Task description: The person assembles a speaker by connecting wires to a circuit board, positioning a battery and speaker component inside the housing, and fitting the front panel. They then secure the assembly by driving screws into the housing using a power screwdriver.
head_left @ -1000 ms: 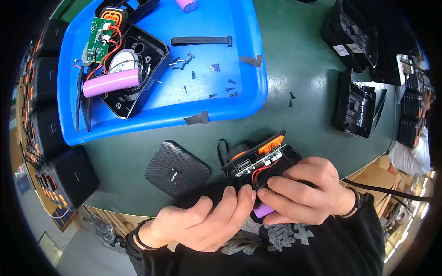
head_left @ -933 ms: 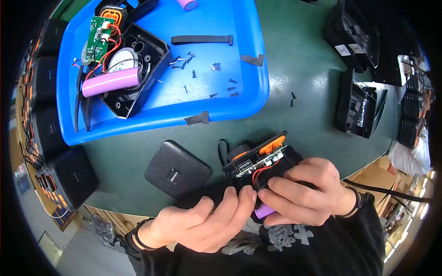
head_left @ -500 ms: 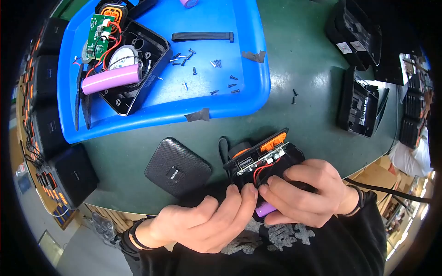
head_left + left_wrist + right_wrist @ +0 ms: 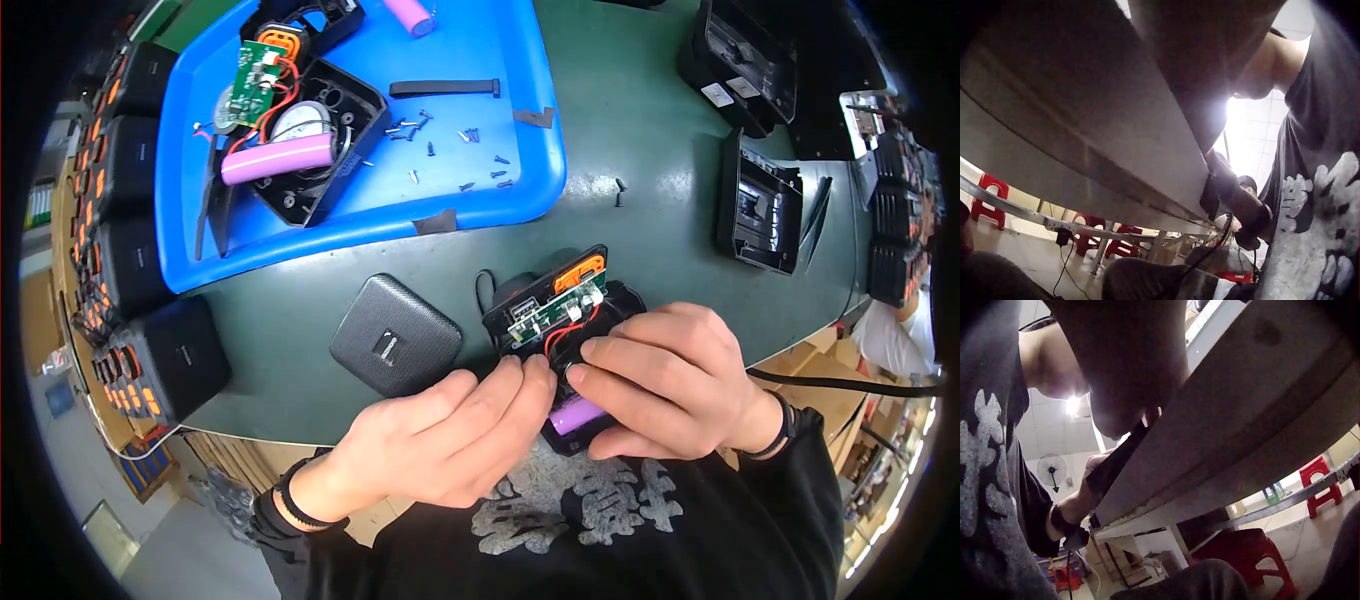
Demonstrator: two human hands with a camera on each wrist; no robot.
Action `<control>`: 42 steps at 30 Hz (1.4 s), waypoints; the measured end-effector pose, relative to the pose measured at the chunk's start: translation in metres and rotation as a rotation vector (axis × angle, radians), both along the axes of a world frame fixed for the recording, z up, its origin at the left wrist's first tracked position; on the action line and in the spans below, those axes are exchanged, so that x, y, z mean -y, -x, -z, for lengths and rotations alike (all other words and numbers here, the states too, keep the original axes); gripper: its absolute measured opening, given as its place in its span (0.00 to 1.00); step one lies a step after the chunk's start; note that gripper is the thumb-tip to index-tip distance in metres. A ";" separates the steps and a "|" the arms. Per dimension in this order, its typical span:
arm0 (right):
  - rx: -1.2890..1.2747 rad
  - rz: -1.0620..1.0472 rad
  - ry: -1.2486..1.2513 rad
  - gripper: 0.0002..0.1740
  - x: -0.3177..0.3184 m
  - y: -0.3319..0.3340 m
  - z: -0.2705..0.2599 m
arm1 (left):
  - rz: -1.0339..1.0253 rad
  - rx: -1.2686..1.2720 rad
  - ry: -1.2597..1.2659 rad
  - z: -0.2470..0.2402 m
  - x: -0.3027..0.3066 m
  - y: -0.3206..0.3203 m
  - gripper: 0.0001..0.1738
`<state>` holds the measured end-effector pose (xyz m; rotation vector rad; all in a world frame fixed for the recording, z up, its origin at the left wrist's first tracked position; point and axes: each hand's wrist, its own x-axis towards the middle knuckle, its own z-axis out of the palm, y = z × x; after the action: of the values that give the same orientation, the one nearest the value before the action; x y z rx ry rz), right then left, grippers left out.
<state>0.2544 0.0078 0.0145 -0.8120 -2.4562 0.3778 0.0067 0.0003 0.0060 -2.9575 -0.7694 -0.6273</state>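
In the head view an open black casing (image 4: 629,300) stands at the table's near edge. On its upper side are a green circuit board (image 4: 562,312) and an orange port cover (image 4: 580,273), with red wires (image 4: 566,334) running down inside. A purple cell (image 4: 577,413) lies in its lower part. The left hand (image 4: 450,430) grips the casing's left side with bent fingers. From the right, the right hand (image 4: 672,385) holds the casing, its index and middle fingertips over the inside near the cell. Its thumb is by the casing's lower right. Both wrist views show mostly the table's underside.
A black mesh-textured cover (image 4: 396,335) lies left of the casing. Behind it, a blue tray (image 4: 345,232) holds another opened device (image 4: 355,150), a strap and several screws. Two screws (image 4: 619,192) lie on the table. Black housings (image 4: 764,205) stand right, stacked black units (image 4: 175,355) left.
The head view has shifted, so most things sit higher in it. The right hand's fingers have moved a little off the purple cell, and more of the cell shows. The left hand keeps its place on the casing.
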 end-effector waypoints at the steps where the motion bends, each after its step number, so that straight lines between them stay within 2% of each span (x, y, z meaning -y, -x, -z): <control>1: -0.010 -0.003 -0.008 0.24 0.001 0.000 0.000 | -0.003 -0.010 -0.008 -0.001 0.001 0.001 0.12; 4: 0.014 0.001 -0.021 0.23 0.004 0.001 0.000 | 0.038 -0.088 -0.098 -0.004 -0.001 0.008 0.15; 9: 0.088 -0.020 0.034 0.23 0.002 0.001 0.001 | -0.003 0.003 0.081 -0.008 0.000 0.005 0.13; 13: 0.095 -0.032 -0.005 0.25 0.001 0.004 0.003 | -0.033 -0.010 0.092 -0.011 -0.003 0.007 0.16; 16: 0.136 -0.051 0.017 0.24 0.001 0.002 -0.001 | -0.052 -0.066 0.110 -0.011 -0.003 0.004 0.18; 26: 0.219 -0.043 -0.093 0.23 0.002 0.006 -0.009 | -0.028 -0.132 0.013 -0.006 -0.004 0.003 0.19; 32: 0.199 0.001 -0.116 0.16 0.005 0.008 -0.006 | -0.016 -0.088 0.173 -0.005 -0.007 0.005 0.20; 34: 0.182 0.014 -0.122 0.13 0.005 0.009 -0.006 | -0.068 0.013 0.280 -0.003 -0.006 0.002 0.21; 42: 0.181 0.029 -0.090 0.12 0.004 0.013 -0.006 | -0.063 0.050 0.352 -0.003 -0.008 0.004 0.23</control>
<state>0.2418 0.0034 0.0209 -0.8759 -2.6038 0.1880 0.0028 0.0079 0.0092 -3.2213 -1.0762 -0.6215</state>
